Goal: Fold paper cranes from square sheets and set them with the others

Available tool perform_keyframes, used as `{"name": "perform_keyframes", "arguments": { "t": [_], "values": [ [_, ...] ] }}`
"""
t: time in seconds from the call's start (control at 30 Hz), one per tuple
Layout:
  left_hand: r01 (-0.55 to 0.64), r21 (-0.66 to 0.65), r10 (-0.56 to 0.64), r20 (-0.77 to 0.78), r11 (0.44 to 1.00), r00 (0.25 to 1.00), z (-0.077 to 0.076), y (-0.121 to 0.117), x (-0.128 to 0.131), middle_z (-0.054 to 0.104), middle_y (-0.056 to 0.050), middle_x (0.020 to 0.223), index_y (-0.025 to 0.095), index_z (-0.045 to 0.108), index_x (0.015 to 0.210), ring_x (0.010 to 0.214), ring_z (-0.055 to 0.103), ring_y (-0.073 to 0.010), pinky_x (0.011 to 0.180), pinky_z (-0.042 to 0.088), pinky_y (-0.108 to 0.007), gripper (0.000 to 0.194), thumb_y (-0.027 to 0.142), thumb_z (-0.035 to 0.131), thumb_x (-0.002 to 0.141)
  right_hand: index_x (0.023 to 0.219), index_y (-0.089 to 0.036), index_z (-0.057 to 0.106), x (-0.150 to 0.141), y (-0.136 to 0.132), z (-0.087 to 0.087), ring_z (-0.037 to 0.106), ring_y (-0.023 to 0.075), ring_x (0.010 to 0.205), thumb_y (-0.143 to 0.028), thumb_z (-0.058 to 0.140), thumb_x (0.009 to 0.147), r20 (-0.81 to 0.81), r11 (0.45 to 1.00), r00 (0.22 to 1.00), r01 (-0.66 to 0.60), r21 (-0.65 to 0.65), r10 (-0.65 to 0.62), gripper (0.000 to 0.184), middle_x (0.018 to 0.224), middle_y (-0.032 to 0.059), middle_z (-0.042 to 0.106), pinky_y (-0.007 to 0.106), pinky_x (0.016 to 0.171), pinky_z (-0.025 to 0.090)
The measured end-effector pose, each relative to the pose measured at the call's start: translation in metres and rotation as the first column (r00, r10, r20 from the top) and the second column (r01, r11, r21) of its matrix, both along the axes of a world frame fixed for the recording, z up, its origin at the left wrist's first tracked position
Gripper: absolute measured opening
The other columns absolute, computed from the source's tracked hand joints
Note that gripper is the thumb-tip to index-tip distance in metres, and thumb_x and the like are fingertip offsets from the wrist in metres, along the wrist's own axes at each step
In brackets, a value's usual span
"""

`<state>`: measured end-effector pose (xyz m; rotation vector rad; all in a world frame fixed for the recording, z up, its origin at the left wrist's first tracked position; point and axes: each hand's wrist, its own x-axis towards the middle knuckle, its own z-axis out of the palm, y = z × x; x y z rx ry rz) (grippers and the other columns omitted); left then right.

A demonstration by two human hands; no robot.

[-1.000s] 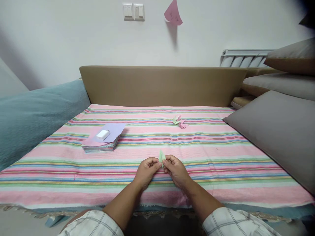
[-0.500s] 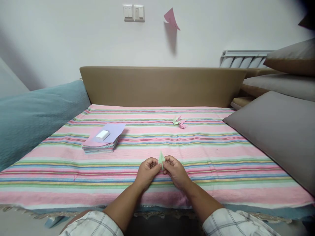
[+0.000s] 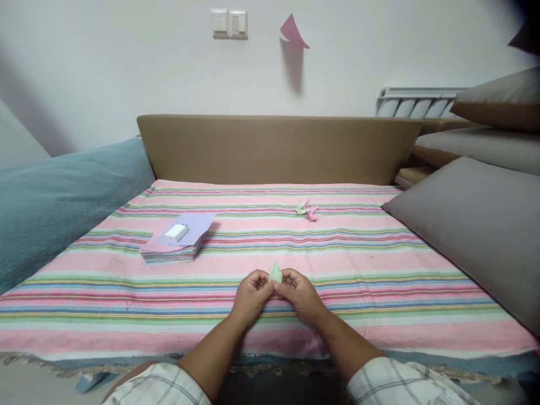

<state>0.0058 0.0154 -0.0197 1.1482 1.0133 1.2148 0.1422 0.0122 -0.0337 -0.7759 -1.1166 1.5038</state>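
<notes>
Two folded paper figures, one pale green [image 3: 301,208] and one pink [image 3: 313,214], lie across the striped cloth [image 3: 236,261], apparently finished. From my remote seat I see the left hand [image 3: 251,293] and right hand [image 3: 301,293] both pinching a green paper [image 3: 275,273] between them, near the cloth's front; it's creased to a point, though I judge its shaping incomplete. Sheets in the paper stack [image 3: 167,253] look unfolded.

Pale green paper [image 3: 275,273], folded small, pointed tip, seemingly upright
</notes>
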Motion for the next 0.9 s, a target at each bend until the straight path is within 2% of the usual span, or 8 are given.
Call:
{"name": "perform_keyframes", "arguments": {
  "t": [0.1, 0.2, 0.3, 0.43, 0.5, 0.6, 0.8, 0.9],
  "values": [
    [0.003, 0.05, -0.005, 0.046, 0.999, 0.999, 0.0, 0.001, -0.001, 0.059, 0.0, 0.069, 0.015, 0.059, 0.064, 0.065, 0.055, -0.0119, 0.065, 0.043, -0.024, 0.022, 0.031, 0.074, 0.062, 0.079, -0.018, 0.059, 0.001, 0.002, -0.003, 0.049, 0.008, 0.057, -0.034, 0.072, 0.069, -0.013, 1.0, 1.0, 0.004, -0.007, -0.004, 0.023, 0.064, -0.004, 0.055, 0.022, 0.056, 0.04],
    [0.019, 0.084, -0.026, 0.087, 0.996, 0.996, 0.001, 0.001, -0.002, 0.063, -0.005, 0.088, 0.014, 0.063, 0.064, 0.081, 0.058, -0.0159, 0.077, 0.044, -0.028, 0.021, 0.031, 0.075, 0.062, 0.08, -0.018, 0.06, 0.002, 0.004, -0.006, 0.05, 0.0084, 0.056, -0.036, 0.072, 0.068, -0.021, 1.0, 1.0, 0.013, -0.028, -0.013, 0.024, 0.064, -0.0035, 0.055, 0.023, 0.056, 0.042],
    [0.067, 0.013, -0.068, 0.119, 0.998, 0.99, 0.002, 0.001, -0.002, 0.065, -0.004, 0.078, 0.014, 0.062, 0.065, 0.072, 0.058, -0.014, 0.072, 0.045, -0.027, 0.023, 0.033, 0.074, 0.063, 0.08, -0.018, 0.06, 0.002, 0.005, -0.008, 0.05, 0.0088, 0.055, -0.038, 0.072, 0.067, -0.015, 0.998, 1.0, 0.027, -0.049, -0.027, 0.026, 0.064, -0.003, 0.056, 0.023, 0.056, 0.043],
    [-0.001, -0.031, 0.006, 0.169, 1.0, 0.986, 0.004, 0.0, -0.001, 0.059, 0.004, 0.064, 0.016, 0.058, 0.071, 0.059, 0.053, -0.0083, 0.06, 0.042, -0.02, 0.028, 0.028, 0.079, 0.057, 0.079, -0.018, 0.06, 0.001, 0.005, -0.007, 0.05, 0.0085, 0.054, -0.038, 0.072, 0.067, 0.005, 0.998, 0.999, 0.038, -0.043, -0.038, 0.026, 0.064, -0.0032, 0.056, 0.023, 0.055, 0.042],
    [0.003, -0.048, 0.006, 0.193, 0.999, 0.981, 0.004, 0.0, -0.001, 0.061, 0.004, 0.068, 0.017, 0.059, 0.082, 0.062, 0.055, -0.0091, 0.062, 0.043, -0.021, 0.035, 0.027, 0.08, 0.055, 0.079, -0.018, 0.061, 0.001, 0.004, -0.004, 0.049, 0.0087, 0.055, -0.039, 0.071, 0.067, 0.029, 0.999, 0.998, 0.047, -0.026, -0.046, 0.025, 0.063, -0.0031, 0.056, 0.023, 0.055, 0.041],
    [0.059, -0.055, -0.047, 0.191, 0.997, 0.981, 0.004, 0.0, -0.002, 0.066, -0.002, 0.08, 0.016, 0.063, 0.091, 0.073, 0.059, -0.0135, 0.071, 0.045, -0.026, 0.041, 0.029, 0.079, 0.056, 0.076, -0.018, 0.062, 0.0, 0.002, 0.001, 0.048, 0.009, 0.055, -0.039, 0.071, 0.066, 0.066, 0.998, 0.996, 0.065, -0.006, -0.064, 0.025, 0.061, -0.0034, 0.055, 0.024, 0.055, 0.039],
    [0.038, -0.032, -0.032, 0.162, 0.999, 0.986, 0.002, 0.002, -0.004, 0.062, 0.001, 0.065, 0.014, 0.06, 0.069, 0.063, 0.055, -0.0107, 0.065, 0.043, -0.023, 0.026, 0.03, 0.078, 0.058, 0.078, -0.018, 0.063, 0.0, 0.0, 0.005, 0.047, 0.0087, 0.055, -0.038, 0.073, 0.064, 0.074, 0.996, 0.993, 0.089, -0.025, -0.087, 0.027, 0.061, -0.0036, 0.056, 0.025, 0.056, 0.039],
    [0.036, -0.017, -0.033, 0.166, 0.999, 0.986, 0.002, 0.002, -0.004, 0.06, 0.003, 0.062, 0.015, 0.058, 0.067, 0.061, 0.054, -0.0093, 0.063, 0.042, -0.022, 0.026, 0.029, 0.078, 0.058, 0.079, -0.017, 0.062, 0.0, 0.0, 0.006, 0.047, 0.0083, 0.055, -0.038, 0.072, 0.065, 0.088, 0.997, 0.993, 0.075, -0.013, -0.074, 0.027, 0.062, -0.0034, 0.055, 0.024, 0.056, 0.04]
  ]
}}
